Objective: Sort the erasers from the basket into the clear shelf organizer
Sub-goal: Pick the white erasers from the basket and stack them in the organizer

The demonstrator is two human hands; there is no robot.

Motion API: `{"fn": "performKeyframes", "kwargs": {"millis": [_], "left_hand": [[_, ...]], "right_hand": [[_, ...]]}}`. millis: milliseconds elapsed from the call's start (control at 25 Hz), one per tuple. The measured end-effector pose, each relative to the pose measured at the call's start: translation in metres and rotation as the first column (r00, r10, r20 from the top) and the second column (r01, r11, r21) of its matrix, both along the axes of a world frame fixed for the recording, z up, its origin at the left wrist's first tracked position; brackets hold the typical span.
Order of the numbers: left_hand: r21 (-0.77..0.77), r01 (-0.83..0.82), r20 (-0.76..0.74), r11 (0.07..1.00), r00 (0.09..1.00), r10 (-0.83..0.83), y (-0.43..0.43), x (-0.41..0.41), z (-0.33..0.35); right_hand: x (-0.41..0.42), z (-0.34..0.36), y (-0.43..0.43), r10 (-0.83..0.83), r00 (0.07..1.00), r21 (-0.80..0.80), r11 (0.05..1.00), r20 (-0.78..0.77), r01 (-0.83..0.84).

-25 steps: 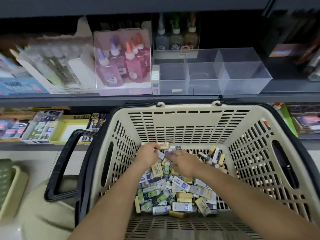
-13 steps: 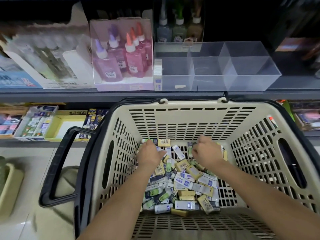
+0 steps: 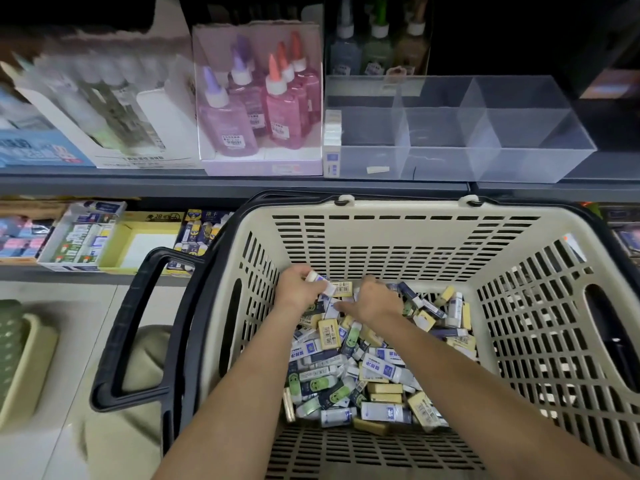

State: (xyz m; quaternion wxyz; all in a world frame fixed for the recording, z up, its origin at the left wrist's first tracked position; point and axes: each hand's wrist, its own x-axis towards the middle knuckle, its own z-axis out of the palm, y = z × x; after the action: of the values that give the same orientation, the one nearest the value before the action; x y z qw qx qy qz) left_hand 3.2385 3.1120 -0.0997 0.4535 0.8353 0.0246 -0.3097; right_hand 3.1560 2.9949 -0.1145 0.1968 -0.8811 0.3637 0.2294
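Slotted beige plastic basket (image 3: 398, 237); rectangular sleeved erasers (image 3: 381, 367), heaped. Fingers of left hand (image 3: 297, 291) grip white eraser (image 3: 323, 284); right hand (image 3: 379, 301): cannot tell.

Stationery shop, stocked shelves (image 3: 228, 183), glue bottles (image 3: 277, 109), shopping basket (image 3: 398, 233)

The single camera rides on the person's head and looks forward and steeply down. Its lens is wide, so straight lines bow near the edges. The basket (image 3: 398, 237) lies close beneath it, filling the frame from 3 round to 8 o'clock, and both forearms enter at 6 o'clock. The clear shelf organizer (image 3: 519, 164) sits farther off at 1 o'clock, seen from above its front.
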Motion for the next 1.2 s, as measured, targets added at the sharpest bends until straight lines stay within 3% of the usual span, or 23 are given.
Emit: {"fn": "performKeyframes", "kwargs": {"millis": [320, 400, 520, 720, 880, 1200], "left_hand": [[-0.228, -0.168, -0.348, 0.959, 0.934, 0.080, -0.008, -0.019, 0.005], [-0.221, -0.134, -0.383, 0.966, 0.923, 0.041, -0.010, -0.025, 0.007], [-0.200, -0.036, -0.395, 0.979, 0.918, -0.047, -0.014, -0.031, 0.008], [-0.479, -0.056, -0.559, 0.876, 0.789, -0.255, -0.028, -0.039, 0.035], [-0.577, -0.056, -0.553, 0.815, 0.761, -0.339, -0.033, -0.040, 0.061], [-0.547, 0.063, -0.356, 0.835, 0.885, -0.300, -0.031, -0.023, 0.120]], "right_hand": [[-0.008, 0.011, -0.012, -0.051, 0.997, 0.045, 0.998, -0.063, 0.054], [-0.013, 0.018, -0.018, -0.021, 1.000, 0.056, 0.998, -0.003, 0.021], [-0.024, 0.031, -0.026, -0.038, 0.985, 0.215, 0.977, 0.170, 0.001], [-0.039, 0.058, -0.031, -0.194, 0.927, 0.411, 0.910, 0.322, 0.047], [-0.046, 0.090, -0.043, -0.285, 0.875, 0.517, 0.855, 0.390, 0.048], [-0.044, 0.149, -0.061, -0.424, 0.792, 0.723, 0.691, 0.439, -0.031]]}}
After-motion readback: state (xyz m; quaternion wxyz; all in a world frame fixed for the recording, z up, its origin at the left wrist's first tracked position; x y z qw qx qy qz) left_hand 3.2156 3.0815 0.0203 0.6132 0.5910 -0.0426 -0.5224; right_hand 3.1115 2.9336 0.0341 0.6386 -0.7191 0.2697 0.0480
